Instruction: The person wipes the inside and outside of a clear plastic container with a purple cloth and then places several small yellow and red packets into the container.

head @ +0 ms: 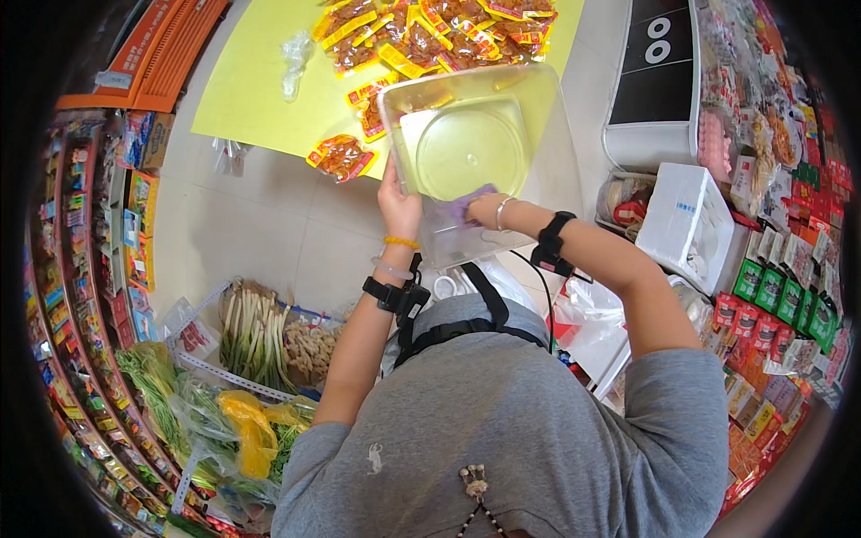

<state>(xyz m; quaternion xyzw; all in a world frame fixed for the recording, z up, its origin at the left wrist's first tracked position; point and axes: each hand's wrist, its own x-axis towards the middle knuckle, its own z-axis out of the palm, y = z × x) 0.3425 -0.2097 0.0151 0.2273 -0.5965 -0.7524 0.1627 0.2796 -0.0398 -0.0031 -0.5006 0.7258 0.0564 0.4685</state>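
Note:
A clear plastic bin is tilted in front of me, its open side facing me. My left hand grips its left rim, with the thumb toward the inside. Inside the bin, my right hand presses a purple cloth against the lower wall. Beyond the bin, a yellow tabletop carries a pile of vacuum-sealed food packets in yellow and red wrapping. One packet lies apart at the near edge. A crumpled clear plastic bag rests left of the pile.
Spring onions and ginger fill a crate at lower left, near bagged leafy greens. Snack shelves line the left side. On the right stand a white foam box, a black-and-white cabinet and hanging packaged goods.

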